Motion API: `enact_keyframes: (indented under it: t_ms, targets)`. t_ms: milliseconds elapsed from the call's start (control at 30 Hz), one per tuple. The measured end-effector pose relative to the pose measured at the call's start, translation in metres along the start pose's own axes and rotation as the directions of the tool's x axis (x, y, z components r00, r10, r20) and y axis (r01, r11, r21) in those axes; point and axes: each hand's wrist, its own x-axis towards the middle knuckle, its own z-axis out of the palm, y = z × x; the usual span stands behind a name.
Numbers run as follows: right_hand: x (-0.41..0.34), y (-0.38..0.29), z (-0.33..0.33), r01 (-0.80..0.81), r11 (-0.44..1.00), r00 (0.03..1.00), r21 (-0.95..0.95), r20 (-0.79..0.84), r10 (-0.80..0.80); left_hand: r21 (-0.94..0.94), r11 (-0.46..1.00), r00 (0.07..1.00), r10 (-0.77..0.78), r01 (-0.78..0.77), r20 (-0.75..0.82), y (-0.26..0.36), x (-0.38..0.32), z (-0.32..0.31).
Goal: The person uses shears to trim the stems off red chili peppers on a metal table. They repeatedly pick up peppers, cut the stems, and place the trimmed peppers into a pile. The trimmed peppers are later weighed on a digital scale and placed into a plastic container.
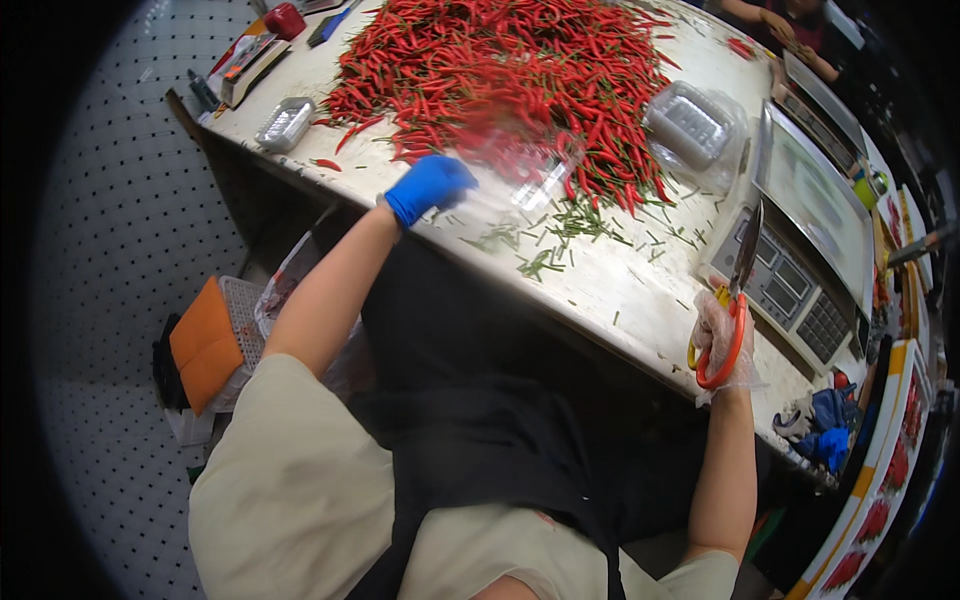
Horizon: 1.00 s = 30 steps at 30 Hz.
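Observation:
My left hand, in a blue glove, hovers or rests at the near edge of a big heap of red chili peppers. Its fingers look curled and are blurred, so whether it holds anything is unclear. Just right of it is a smeared patch with what looks like clear plastic. My right hand, in a clear plastic glove, grips scissors with orange-red and yellow handles, blades pointing away from me beside a scale. Cut green stems are scattered between the hands.
A clear plastic tray sits left; stacked trays in a bag lie right. A digital scale fills the table's right side. Gloves lie at the near right corner. Another person's hands show at the far right.

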Motion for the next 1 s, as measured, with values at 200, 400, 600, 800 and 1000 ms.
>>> enact_keyframes:
  t_ms: [200,400,600,800,1000]
  targets:
    - [-0.004,-0.022,-0.017,0.275,0.957,0.961,0.088,0.019,-0.278,-0.027,1.000,0.999,0.007,-0.006,0.039,0.035,0.006,0.143]
    - [-0.013,-0.038,-0.042,0.489,0.856,0.852,0.167,0.121,-0.510,0.211,0.962,0.968,0.131,-0.176,0.213,0.063,0.009,0.251]
    - [-0.015,-0.032,-0.032,0.384,0.882,0.896,0.271,0.121,-0.427,0.535,0.744,0.913,0.272,-0.400,0.303,0.062,-0.003,0.252]
    - [-0.017,-0.023,-0.017,0.307,0.925,0.921,0.221,0.176,-0.348,0.675,0.618,0.868,0.492,-0.404,0.069,0.013,0.005,0.095]
    - [-0.032,-0.003,0.030,-0.001,0.963,0.882,0.270,0.453,-0.126,0.871,0.141,0.810,0.461,-0.471,0.363,-0.015,0.016,-0.029]
